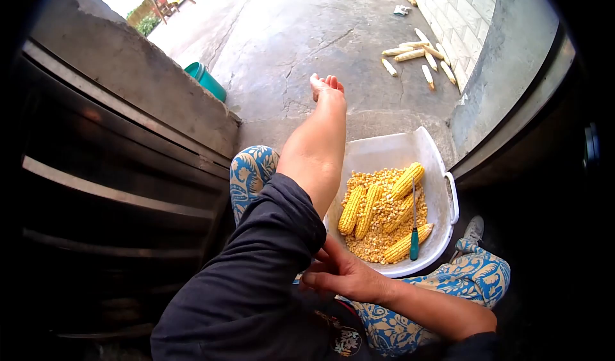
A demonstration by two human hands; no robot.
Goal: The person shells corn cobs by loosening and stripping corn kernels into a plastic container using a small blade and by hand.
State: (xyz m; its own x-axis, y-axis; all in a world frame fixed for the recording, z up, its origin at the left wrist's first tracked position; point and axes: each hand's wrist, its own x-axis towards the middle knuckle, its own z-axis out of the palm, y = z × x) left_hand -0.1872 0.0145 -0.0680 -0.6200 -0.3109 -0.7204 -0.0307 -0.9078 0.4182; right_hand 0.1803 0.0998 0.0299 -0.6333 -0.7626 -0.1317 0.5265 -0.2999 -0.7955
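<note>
Head camera, one. Worn on the person's head; the scene is viewed from above the lap, faced forward and steeply down. Wide field, bowed and darkened toward the edges. Taken in at close range: dark sleeve (269,226), patterned trousers (477,274), white plastic tub (430,153) at near right. Taken in beyond: concrete floor (282,47); white brick wall (458,15), far right.

The person's left arm (314,151) stretched forward, the left hand (327,87) at its end with fingers slightly bent. The right forearm (442,311) crossed low before the body; the right hand's (352,276) fingertips were partly hidden beneath the left arm.
</note>
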